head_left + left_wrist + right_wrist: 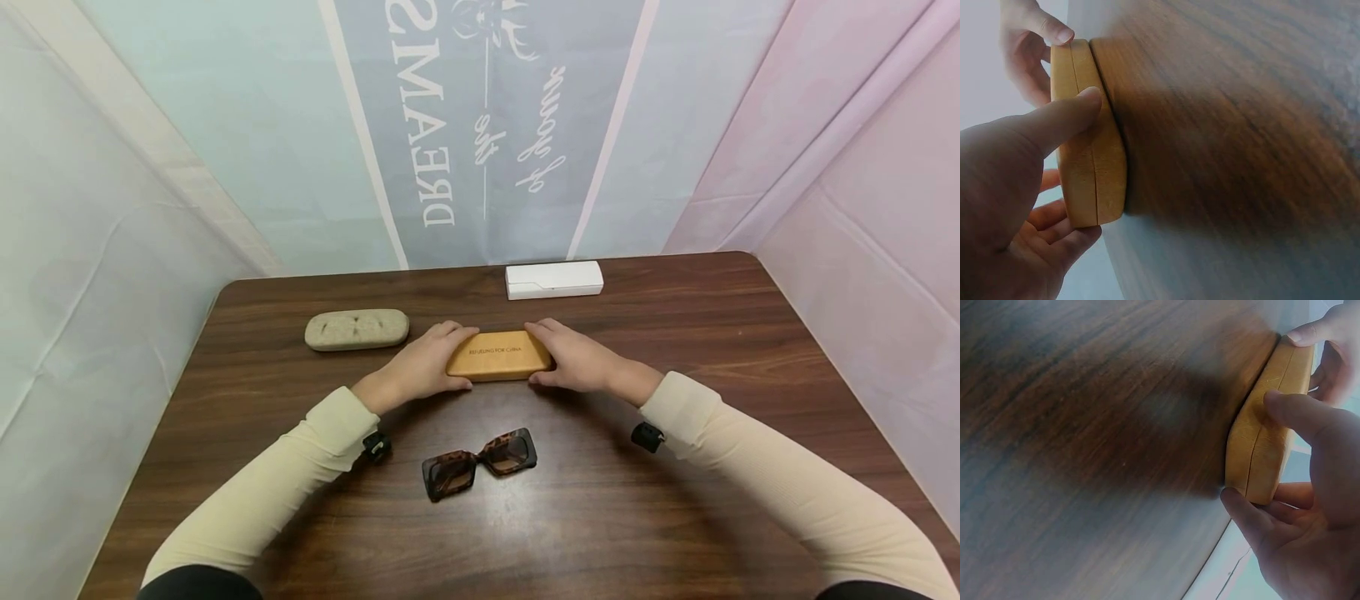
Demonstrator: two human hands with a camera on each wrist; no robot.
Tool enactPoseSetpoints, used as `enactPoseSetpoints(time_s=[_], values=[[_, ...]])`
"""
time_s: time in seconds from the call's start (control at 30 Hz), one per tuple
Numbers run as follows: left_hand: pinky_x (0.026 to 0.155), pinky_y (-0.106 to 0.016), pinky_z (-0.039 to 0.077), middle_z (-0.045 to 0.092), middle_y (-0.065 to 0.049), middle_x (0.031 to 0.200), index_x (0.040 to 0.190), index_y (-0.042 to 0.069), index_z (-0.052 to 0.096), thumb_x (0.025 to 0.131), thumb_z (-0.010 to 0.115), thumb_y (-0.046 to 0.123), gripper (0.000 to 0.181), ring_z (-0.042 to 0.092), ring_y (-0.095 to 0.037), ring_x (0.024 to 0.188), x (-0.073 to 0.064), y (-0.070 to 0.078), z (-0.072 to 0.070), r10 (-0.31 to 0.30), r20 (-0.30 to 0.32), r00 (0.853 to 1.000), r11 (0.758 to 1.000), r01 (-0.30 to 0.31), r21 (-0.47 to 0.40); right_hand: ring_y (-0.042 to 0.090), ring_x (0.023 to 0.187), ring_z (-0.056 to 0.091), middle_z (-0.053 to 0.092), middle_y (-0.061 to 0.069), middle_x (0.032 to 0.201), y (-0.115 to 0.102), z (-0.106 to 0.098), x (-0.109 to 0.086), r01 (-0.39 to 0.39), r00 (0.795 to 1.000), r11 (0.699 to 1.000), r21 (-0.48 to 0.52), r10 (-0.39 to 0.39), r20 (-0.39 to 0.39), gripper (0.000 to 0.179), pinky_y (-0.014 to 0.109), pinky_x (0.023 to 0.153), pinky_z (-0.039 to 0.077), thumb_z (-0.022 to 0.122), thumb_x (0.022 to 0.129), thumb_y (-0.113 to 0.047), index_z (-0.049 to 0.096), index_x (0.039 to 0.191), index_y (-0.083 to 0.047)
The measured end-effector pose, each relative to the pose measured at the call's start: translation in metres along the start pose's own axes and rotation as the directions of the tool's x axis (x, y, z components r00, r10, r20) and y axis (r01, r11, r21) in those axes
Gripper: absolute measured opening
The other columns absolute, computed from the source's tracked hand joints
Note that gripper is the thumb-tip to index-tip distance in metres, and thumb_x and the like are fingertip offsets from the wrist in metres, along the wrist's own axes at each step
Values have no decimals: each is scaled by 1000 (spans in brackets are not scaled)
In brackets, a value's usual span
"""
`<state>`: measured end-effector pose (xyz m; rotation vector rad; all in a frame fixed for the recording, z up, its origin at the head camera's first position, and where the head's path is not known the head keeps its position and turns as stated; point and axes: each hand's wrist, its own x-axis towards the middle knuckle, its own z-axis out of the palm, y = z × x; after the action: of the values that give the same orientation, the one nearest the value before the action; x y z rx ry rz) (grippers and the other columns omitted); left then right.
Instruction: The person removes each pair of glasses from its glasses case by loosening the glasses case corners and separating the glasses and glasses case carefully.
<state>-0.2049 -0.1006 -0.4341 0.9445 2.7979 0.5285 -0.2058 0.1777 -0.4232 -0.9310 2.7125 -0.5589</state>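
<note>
A closed tan-yellow glasses case (498, 360) with dark lettering on its lid lies on the table between both hands. My left hand (423, 364) grips its left end, thumb on the near side and fingers around the end and far side. At the right end, my right hand (576, 358) holds it the same way. In the left wrist view, the seam of the case (1092, 178) runs unbroken along its side, under the thumb. The right wrist view shows the right thumb pressing near that seam on the case (1252, 447). Tortoiseshell sunglasses (452, 473) lie unfolded nearer to me.
A grey-beige glasses case (357, 330) lies left of the left hand. Near the far edge of the brown wooden table (675, 500) sits a white box-shaped case (555, 280). Printed fabric (487, 233) hangs behind the table, with pale cloth at both sides.
</note>
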Motion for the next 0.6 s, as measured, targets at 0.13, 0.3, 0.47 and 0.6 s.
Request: enactPoseSetpoints(time_s=[0.13,0.3,0.47,0.6], values=[[105,-41,45,55,-14,137,152,4,45,85,86,33,84,54,-27,124,0,-1,1,6,-8,1000,1000,-6,-7,32,123,56,50,26,142,2,1,1,20,1000,1000,2,-20,-24,84,47,101,48,82,88,-22,36,152,9],[106,-42,44,55,-15,138,151,4,46,85,86,30,81,53,-29,125,1,-1,2,9,-19,1000,1000,-9,-12,31,121,58,53,24,140,1,-1,4,4,1000,1000,-13,-4,-13,80,46,98,49,84,87,-23,43,150,4],[104,-43,45,55,-14,137,150,5,46,85,85,30,79,53,-28,124,2,-1,4,-4,-14,1000,1000,4,-16,33,123,57,53,23,142,0,-3,7,-16,1000,999,-32,16,18,78,47,99,49,85,86,-24,46,147,4],[104,-42,44,54,-13,137,150,6,45,86,83,30,79,51,-28,124,3,1,5,-13,-3,1000,1000,13,-12,33,122,58,55,23,140,0,-7,10,-6,999,998,-65,8,38,77,48,99,49,85,86,-26,48,145,5]])
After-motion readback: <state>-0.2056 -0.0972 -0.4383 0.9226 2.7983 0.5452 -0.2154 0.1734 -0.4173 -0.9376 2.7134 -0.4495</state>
